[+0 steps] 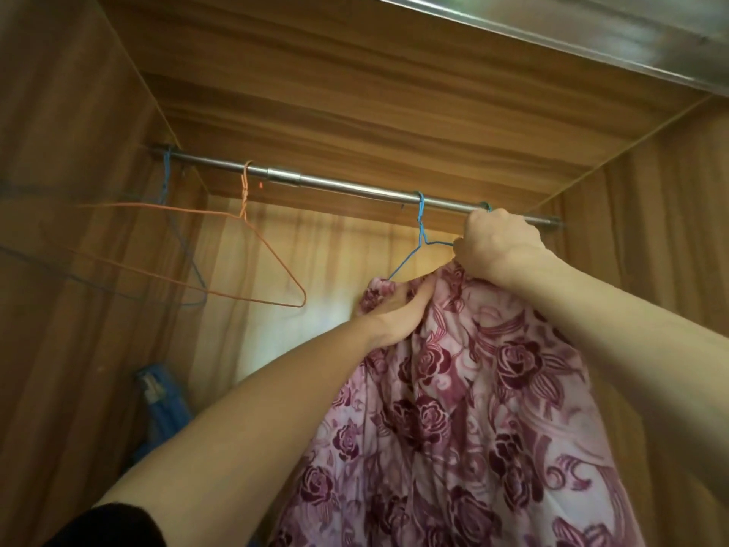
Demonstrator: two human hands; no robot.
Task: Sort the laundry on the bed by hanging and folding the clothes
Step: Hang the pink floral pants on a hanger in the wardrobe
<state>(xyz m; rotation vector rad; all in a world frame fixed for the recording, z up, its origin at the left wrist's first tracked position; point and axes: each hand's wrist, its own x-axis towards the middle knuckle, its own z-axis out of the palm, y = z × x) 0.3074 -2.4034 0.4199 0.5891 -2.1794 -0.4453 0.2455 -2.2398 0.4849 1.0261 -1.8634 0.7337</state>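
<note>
A pink garment with dark rose print [465, 408] hangs from a blue wire hanger [421, 234] hooked on the steel wardrobe rail [339, 185]. My right hand [501, 244] is raised just under the rail, fingers curled round the hanger's right shoulder and the top of the cloth. My left hand [398, 309] reaches up from below and grips the garment's upper left edge, fingers tucked into the fabric near the hanger's left arm.
An empty orange wire hanger [244, 246] and another blue hanger [173, 230] hang further left on the rail. Wooden wardrobe walls [71, 270] close in on both sides. A blue object [161, 404] sits low at the left.
</note>
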